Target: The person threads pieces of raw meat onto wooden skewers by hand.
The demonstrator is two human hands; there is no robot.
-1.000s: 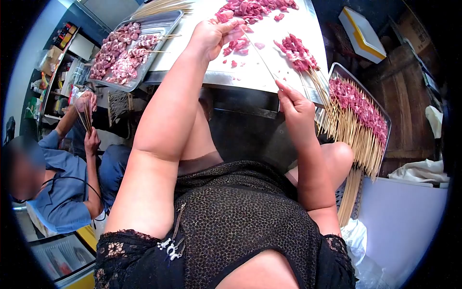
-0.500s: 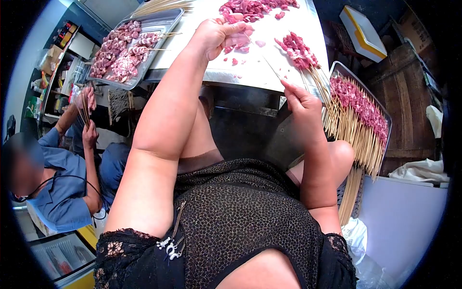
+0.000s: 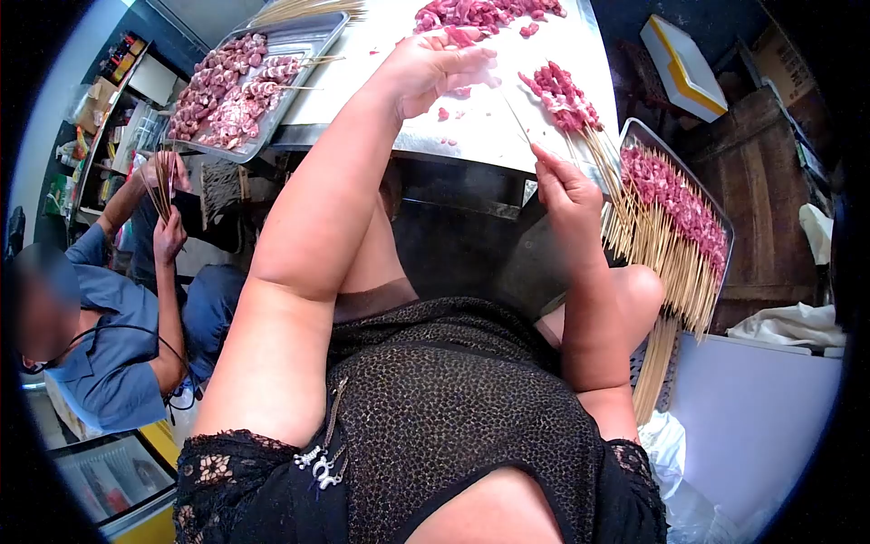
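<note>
- The right hand (image 3: 571,181) has its fingers pinched on a thin skewer (image 3: 517,119) over the near edge of the counter (image 3: 580,41).
- The left hand (image 3: 442,72) is near the skewer's far end, meat (image 3: 463,36) at its fingers; blur hides whether they clamp it.
- Loaded skewers (image 3: 564,100) lie nearby.

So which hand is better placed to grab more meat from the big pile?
Probably the left hand: it is up close beside the big meat pile. The right hand is farther from it and pinches the near end of the thin skewer.
</note>
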